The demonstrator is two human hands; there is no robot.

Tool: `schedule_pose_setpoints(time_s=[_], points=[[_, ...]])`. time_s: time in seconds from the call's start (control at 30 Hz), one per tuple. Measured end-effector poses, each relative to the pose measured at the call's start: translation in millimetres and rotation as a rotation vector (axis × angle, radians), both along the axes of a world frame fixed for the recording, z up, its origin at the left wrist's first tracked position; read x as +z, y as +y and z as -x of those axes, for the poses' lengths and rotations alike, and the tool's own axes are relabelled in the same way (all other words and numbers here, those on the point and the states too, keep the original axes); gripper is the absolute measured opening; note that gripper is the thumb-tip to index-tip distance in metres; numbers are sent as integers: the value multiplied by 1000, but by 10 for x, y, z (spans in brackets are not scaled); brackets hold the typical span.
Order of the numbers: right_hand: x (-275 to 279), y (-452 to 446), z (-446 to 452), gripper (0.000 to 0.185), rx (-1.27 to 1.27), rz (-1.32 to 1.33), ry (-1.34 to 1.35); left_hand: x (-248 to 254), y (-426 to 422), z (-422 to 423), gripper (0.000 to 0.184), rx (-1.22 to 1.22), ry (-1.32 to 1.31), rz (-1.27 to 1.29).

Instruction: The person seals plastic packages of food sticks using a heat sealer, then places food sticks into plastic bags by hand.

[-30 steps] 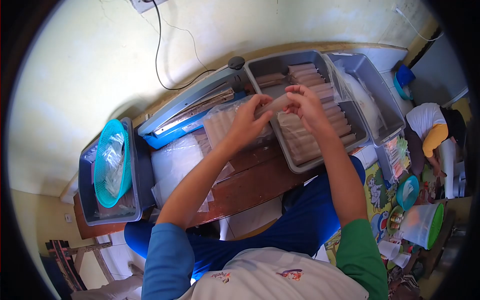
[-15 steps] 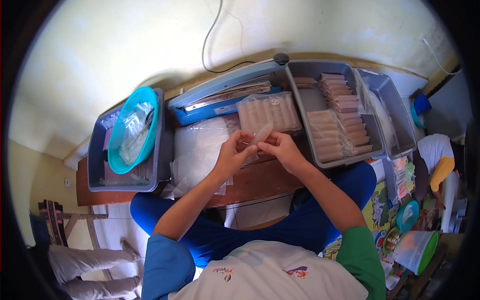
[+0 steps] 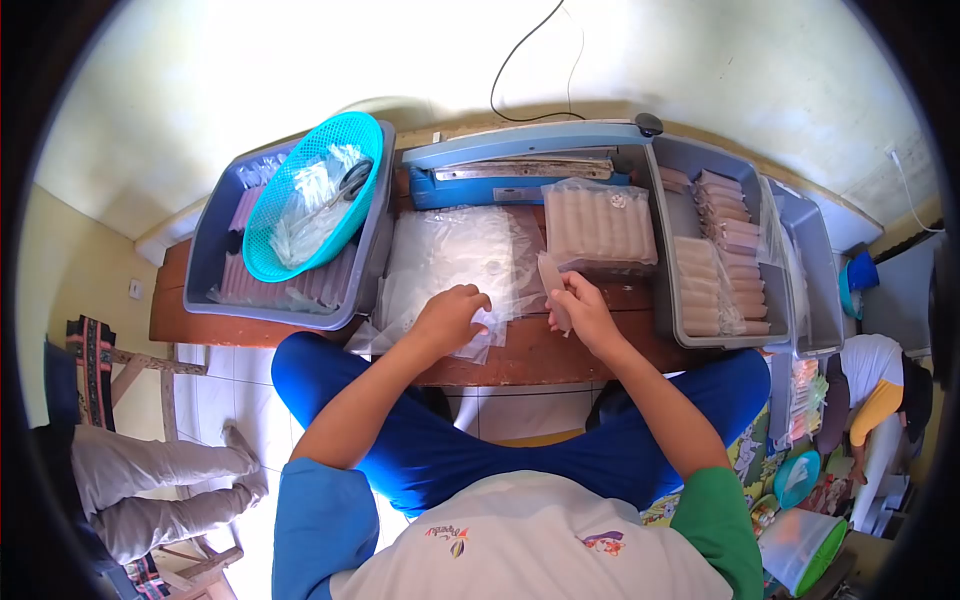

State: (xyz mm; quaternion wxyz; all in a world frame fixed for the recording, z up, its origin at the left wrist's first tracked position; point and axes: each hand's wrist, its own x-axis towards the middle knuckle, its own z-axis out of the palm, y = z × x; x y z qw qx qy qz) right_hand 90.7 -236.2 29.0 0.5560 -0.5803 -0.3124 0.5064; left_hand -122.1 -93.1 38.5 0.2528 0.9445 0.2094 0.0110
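Observation:
My right hand (image 3: 584,314) pinches a slim plastic tube filled with something pale pink (image 3: 551,280), held upright above the table edge. To its left, my left hand (image 3: 452,318) is empty, its fingers curved and apart, over a stack of clear plastic bags (image 3: 455,250). Just behind the right hand lies a clear pack of similar filled tubes (image 3: 602,225), placed side by side. Along the back stands a blue bag sealer (image 3: 525,185) with its long grey arm.
A grey bin (image 3: 683,335) on the right holds rows of filled tubes. Left, a turquoise basket (image 3: 252,255) with plastic bags and scissors rests on another grey bin (image 3: 290,318). One person (image 3: 868,385) bends at far right; another's trousered legs (image 3: 165,465) show lower left.
Both hands held the tube together before; now the left hand has let go and moved left. The right hand keeps the tube, now more upright. The view has shifted leftward.

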Motion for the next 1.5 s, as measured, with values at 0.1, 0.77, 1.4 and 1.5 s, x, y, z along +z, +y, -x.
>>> schedule_pose_setpoints(time_s=[0.1, 0.77, 1.4, 1.5], points=[[-131, -40, -9, 20, 8, 37, -52, -73, -67, -51, 30, -33, 80, -101], [-39, -137, 83, 26, 59, 105, -268, -118, 86, -136, 11, 249, -128, 91], [-156, -206, 204, 38, 213, 32, -703, -270, 28, -205, 16, 363, -299, 514], [-162, -197, 244, 40, 212, 25, -687, -199, -37, -227, 15, 288, -345, 290]])
